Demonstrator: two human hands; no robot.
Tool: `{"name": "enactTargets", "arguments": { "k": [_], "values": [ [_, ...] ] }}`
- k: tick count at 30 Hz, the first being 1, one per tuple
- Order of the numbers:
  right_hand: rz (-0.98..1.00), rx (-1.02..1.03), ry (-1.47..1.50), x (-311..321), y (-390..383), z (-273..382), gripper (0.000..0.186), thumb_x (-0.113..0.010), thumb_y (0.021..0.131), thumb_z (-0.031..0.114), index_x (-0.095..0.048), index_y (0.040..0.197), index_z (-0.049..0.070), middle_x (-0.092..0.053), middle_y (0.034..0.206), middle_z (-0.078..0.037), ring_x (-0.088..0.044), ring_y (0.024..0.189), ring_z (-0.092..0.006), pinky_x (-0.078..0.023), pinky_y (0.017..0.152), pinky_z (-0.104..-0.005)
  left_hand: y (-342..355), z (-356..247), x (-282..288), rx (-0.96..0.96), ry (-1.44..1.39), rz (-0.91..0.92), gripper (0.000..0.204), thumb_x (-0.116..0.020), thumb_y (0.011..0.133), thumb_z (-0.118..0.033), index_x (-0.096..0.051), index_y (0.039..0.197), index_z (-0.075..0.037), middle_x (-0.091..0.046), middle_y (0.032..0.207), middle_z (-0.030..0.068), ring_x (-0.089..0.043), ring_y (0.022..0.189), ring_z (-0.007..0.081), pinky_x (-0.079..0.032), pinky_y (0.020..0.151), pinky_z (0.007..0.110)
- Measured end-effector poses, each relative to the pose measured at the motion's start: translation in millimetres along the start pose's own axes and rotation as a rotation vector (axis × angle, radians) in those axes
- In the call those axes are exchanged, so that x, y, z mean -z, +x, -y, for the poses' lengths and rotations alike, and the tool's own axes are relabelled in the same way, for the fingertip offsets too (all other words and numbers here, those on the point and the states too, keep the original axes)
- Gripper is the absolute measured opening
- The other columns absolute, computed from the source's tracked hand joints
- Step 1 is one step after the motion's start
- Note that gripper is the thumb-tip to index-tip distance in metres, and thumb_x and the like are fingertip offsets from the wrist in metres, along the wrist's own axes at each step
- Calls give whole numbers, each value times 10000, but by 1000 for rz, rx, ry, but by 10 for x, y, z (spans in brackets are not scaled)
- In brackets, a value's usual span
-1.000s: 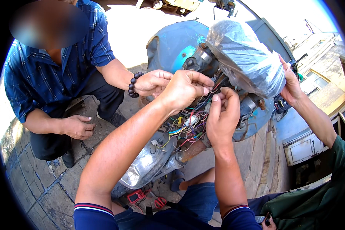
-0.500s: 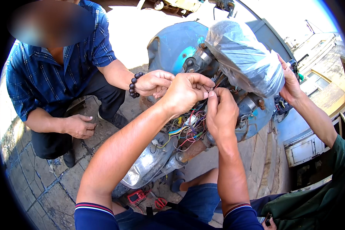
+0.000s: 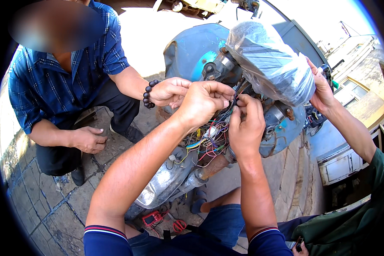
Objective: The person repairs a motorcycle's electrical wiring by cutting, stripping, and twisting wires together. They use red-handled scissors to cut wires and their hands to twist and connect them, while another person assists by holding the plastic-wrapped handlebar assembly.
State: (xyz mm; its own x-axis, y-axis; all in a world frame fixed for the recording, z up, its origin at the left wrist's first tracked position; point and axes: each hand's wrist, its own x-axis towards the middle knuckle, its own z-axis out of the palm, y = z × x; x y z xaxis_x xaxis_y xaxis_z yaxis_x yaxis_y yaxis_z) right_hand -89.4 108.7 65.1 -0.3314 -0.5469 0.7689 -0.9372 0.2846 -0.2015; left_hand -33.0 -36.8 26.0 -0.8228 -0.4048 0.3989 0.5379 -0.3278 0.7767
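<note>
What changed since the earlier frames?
The right hand moved in up to the left hand, then the two parted slightly; dark wires now show between them. Whether either gripped or released a wire is unclear. Unchanged: co-worker's hand on the clear plastic bag, red multimeter on the ground.

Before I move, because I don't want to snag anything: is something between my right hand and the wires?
Nothing visible is: your right hand has its fingers at the wires. A plastic-covered object is above right; a co-worker's hand is left, partly behind your left hand.
</note>
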Motion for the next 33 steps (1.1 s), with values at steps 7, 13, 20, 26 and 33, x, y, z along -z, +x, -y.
{"name": "enactTargets", "arguments": {
  "k": [7,13,20,26,33],
  "values": [
    [-46,175,-20,-4,11,7,206,-701,867,-9,-673,1068,24,-649,1003,-162,-687,812,-336,-559,682,-415,-12,23,-33,-54,96,-78,271,-660,843,109,-698,1110,80,-725,975,84,-681,899,114,-567,815,249],
    [-36,57,38,-16,59,140,234,-700,862,-9,-679,1093,27,-653,988,-152,-688,802,-335,-563,675,-416,-40,52,-76,-155,218,-68,260,-646,849,92,-701,1102,70,-725,943,78,-667,845,96,-559,769,247],
    [-83,179,-29,-15,65,75,213,-703,860,9,-701,1072,34,-658,978,-136,-691,807,-333,-565,684,-412,-69,-12,-97,-112,270,-44,283,-621,876,90,-658,1156,92,-701,1027,89,-664,933,105,-559,847,248],
    [-59,201,-38,1,85,111,200,-706,860,11,-719,1057,44,-649,954,-130,-686,806,-328,-561,689,-415,-59,18,-130,-170,174,-77,421,-613,844,134,-571,1262,104,-690,1026,98,-661,887,103,-555,792,234],
    [-19,-15,116,-58,75,76,86,-686,878,-2,-668,960,-17,-644,917,-114,-671,744,-254,-547,662,-358,-57,12,-127,-163,139,-67,482,-616,838,144,-516,1309,112,-682,1026,103,-662,904,111,-551,802,229]
  ]
}}
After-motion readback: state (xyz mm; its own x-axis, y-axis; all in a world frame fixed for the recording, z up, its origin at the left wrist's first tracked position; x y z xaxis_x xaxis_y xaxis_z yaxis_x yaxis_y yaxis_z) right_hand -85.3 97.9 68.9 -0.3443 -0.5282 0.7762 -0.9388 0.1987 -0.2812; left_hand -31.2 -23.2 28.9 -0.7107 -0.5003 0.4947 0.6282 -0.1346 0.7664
